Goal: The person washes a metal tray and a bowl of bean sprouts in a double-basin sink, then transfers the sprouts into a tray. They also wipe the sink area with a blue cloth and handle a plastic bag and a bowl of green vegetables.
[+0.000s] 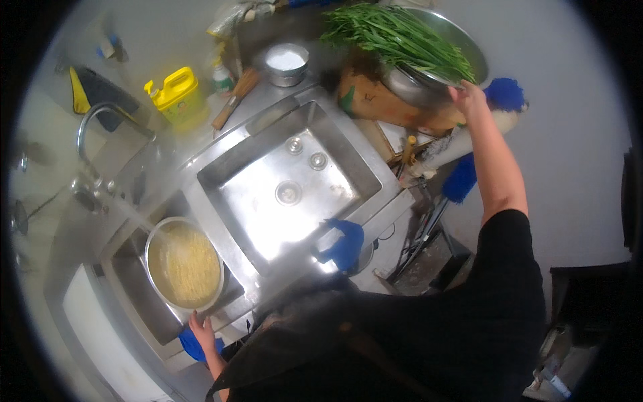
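Note:
My right hand [468, 98] reaches far out to the upper right, its fingers closed on the rim of a large steel basin [474, 50]. A heap of long green leafy vegetables [402, 42] lies in that basin and hangs over its far side. My left hand [202, 332] is low in the view, fingers apart, at the near edge of a round metal pot [147, 261]; whether it touches the rim I cannot tell. Pale yellow food [193, 266] in small strands or pieces fills the pot, which stands in the left sink [133, 286]. Water runs into it from the curved faucet [83, 130].
The larger steel sink [241, 201] holds small round drain parts. Blue cloth [346, 246] hangs at its front edge. Behind are a wooden-handled brush [233, 103], a yellow jug [178, 98] and a bowl of white powder [286, 59]. A cardboard box [371, 103] supports the basin.

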`<state>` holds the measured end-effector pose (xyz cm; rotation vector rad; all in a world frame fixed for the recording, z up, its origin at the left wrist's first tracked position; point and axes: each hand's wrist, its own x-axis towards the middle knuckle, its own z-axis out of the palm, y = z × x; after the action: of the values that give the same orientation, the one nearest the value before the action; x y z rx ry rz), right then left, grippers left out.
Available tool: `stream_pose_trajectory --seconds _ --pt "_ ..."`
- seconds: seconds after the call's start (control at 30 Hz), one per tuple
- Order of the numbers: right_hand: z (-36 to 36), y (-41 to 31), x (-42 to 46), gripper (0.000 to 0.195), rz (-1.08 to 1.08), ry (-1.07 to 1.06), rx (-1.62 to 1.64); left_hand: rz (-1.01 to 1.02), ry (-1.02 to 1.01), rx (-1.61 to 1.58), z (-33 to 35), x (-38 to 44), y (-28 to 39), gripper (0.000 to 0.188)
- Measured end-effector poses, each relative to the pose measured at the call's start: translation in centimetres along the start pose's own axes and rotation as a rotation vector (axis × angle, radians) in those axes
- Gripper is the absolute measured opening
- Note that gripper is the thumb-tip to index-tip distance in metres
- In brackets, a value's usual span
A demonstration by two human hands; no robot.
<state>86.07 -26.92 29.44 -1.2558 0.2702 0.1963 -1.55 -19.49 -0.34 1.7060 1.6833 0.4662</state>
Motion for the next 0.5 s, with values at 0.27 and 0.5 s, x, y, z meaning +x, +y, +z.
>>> stream_pose_trajectory --seconds 0.27,0.5 --pt "-2.1 1.7 0.3 0.027 0.203 -0.308 0.042 -0.116 -0.034 -0.153 -0.5 -0.6 0.1 0.049" --pt "0.2 2.4 2.0 0.020 0.067 -0.192 -0.140 -0.154 -0.022 -0.104 -1.3 -1.6 1.4 0.049"
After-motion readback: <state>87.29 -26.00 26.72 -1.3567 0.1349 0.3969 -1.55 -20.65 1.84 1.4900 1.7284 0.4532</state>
